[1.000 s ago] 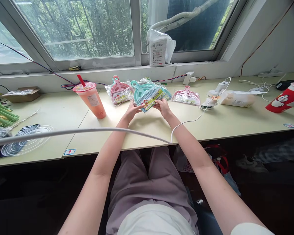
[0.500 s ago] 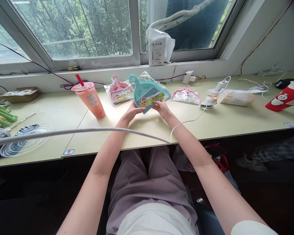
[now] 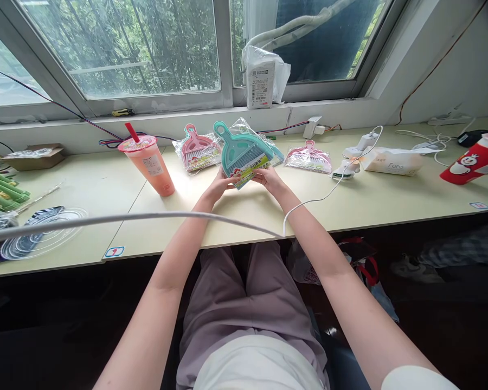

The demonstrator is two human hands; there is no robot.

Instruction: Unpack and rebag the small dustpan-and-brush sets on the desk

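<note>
A teal dustpan with a small brush [image 3: 241, 147] is held up between both hands just above the table. A printed yellow-green label card [image 3: 252, 169] lies across its lower edge, slanting down to the left. My left hand [image 3: 220, 186] is closed on the lower left corner, thumb in front. My right hand [image 3: 268, 180] grips the lower right side, its fingers at the card. Behind it is clear plastic wrapping [image 3: 244, 127] with more teal showing through. Wrapped pink dustpan sets lie to the left [image 3: 197, 149] and right [image 3: 309, 157].
A pink drink cup [image 3: 148, 165] with a red straw stands at left. On the right are a white charger with cable [image 3: 347, 168], a tissue pack [image 3: 392, 161] and a tipped red cup [image 3: 474, 161]. A white cable [image 3: 166, 215] crosses in front of my left forearm.
The label card has slid down and tilted toward the dustpan's lower edge, uncovering more of the bristles. Both hands have stayed almost in place.
</note>
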